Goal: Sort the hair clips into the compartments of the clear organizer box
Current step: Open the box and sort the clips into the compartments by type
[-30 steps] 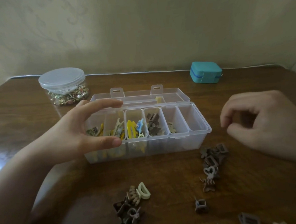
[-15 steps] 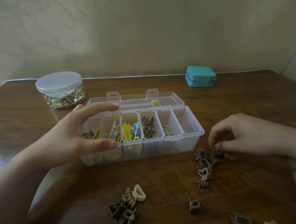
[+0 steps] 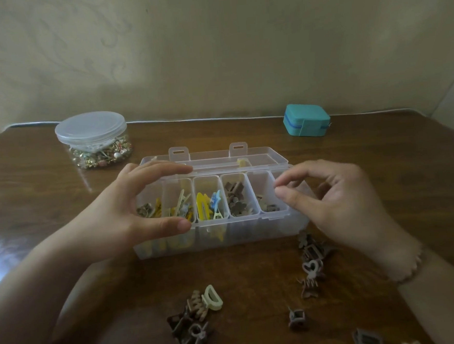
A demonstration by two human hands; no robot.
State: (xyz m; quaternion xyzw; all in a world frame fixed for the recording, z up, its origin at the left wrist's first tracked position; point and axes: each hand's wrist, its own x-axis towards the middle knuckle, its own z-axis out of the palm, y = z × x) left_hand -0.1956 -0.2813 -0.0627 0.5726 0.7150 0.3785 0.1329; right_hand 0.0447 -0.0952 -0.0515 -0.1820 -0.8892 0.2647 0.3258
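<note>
Now the right hand [image 3: 338, 204] hovers over the organizer box [image 3: 251, 232], fingers [image 3: 288, 179] nearly pinched, whether on anything I cannot tell; the left hand [image 3: 131, 208] loosely spans it. Several compartments hold clips; many hair clips [image 3: 312, 268] remain on the tabletop [image 3: 254, 277].

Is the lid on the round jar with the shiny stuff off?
No, the clear lid sits on top of the round jar on the table.
</note>
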